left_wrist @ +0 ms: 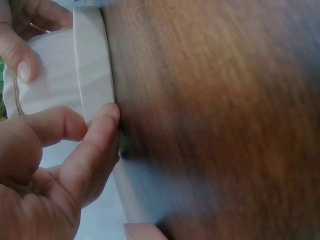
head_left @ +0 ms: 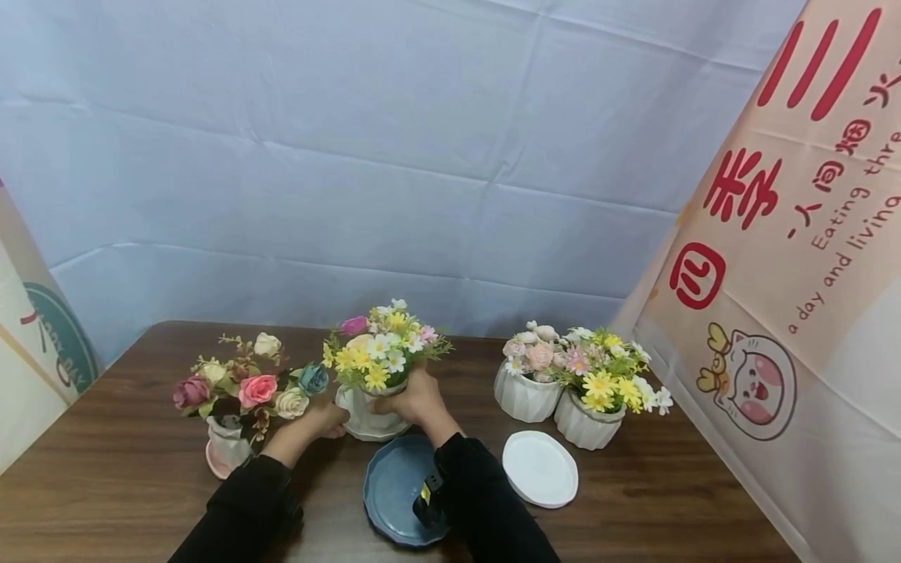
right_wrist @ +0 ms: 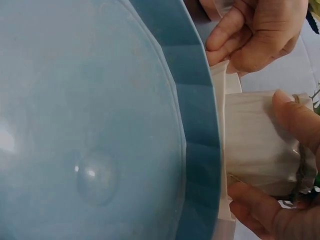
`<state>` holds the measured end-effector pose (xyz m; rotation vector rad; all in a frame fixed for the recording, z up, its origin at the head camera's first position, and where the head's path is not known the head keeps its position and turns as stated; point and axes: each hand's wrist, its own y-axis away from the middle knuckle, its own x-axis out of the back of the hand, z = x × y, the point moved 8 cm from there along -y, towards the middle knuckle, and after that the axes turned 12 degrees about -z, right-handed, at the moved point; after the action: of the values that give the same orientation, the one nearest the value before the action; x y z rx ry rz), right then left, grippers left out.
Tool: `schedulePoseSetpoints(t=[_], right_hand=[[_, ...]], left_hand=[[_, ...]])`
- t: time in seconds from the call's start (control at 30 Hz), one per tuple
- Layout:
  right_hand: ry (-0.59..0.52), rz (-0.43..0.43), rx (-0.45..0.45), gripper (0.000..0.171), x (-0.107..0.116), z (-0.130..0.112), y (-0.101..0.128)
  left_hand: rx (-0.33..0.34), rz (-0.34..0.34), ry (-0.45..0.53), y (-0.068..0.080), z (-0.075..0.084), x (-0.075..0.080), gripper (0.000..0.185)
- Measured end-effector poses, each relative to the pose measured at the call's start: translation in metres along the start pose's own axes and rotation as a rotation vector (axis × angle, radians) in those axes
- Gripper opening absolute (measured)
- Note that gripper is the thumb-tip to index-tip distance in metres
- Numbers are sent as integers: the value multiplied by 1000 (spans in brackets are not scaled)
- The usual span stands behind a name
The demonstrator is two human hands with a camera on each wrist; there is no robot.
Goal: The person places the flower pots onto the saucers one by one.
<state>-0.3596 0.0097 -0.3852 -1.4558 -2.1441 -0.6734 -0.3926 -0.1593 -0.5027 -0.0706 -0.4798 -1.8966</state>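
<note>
Near the middle of the table, a white ribbed flowerpot [head_left: 359, 413] holds yellow, white and pink flowers [head_left: 383, 344]. My right hand [head_left: 417, 400] grips this pot from the right; in the right wrist view its thumb and fingers lie on either side of the pot [right_wrist: 257, 142]. Under the pot is a white saucer [left_wrist: 93, 65]. My left hand [head_left: 320, 420] pinches the saucer's rim at the left, as the left wrist view shows. A blue plate [head_left: 394, 485] lies just in front of the pot, partly hidden by my right sleeve.
At the left, a small white pot [head_left: 228, 444] of roses stands on a pink saucer [head_left: 213, 461]. Two white flowerpots, one with pink flowers [head_left: 528, 395] and one with yellow [head_left: 590, 422], stand at the right. A white plate [head_left: 540, 469] lies before them on the wooden table [head_left: 669, 485].
</note>
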Motion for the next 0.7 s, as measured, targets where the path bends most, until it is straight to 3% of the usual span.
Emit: schedulePoseSetpoints(t=[0.07, 0.13, 0.23, 0.27, 0.33, 0.47, 0.53, 0.6, 0.67, 0.7], right_hand=[[3, 5, -2, 94, -1, 0, 0], [4, 4, -8, 96, -1, 1, 0], [1, -1, -26, 101, -2, 2, 0], [-1, -1, -32, 104, -3, 3, -1], [-10, -1, -40, 106, -4, 2, -1], [-34, -13, -35, 106, -9, -3, 0], [-44, -24, -29, 106, -13, -6, 0], [-49, -33, -28, 108, -17, -9, 0], [-47, -41, -37, 111, -21, -11, 0], [-40, -40, -42, 113, -22, -12, -1]], left_hand=[[21, 25, -30, 31, 32, -7, 75], [25, 35, -35, 50, 51, -12, 73], [17, 31, -32, 51, 52, -13, 72], [17, 28, -34, 43, 44, -11, 73], [-2, 16, -24, 12, 13, -3, 79], [29, 53, -58, -73, -76, 25, 88], [86, 76, -115, -91, -99, 35, 81], [143, 86, -208, -86, -97, 38, 61], [213, 81, -279, -52, -64, 33, 47], [241, 77, -301, -23, -35, 26, 44]])
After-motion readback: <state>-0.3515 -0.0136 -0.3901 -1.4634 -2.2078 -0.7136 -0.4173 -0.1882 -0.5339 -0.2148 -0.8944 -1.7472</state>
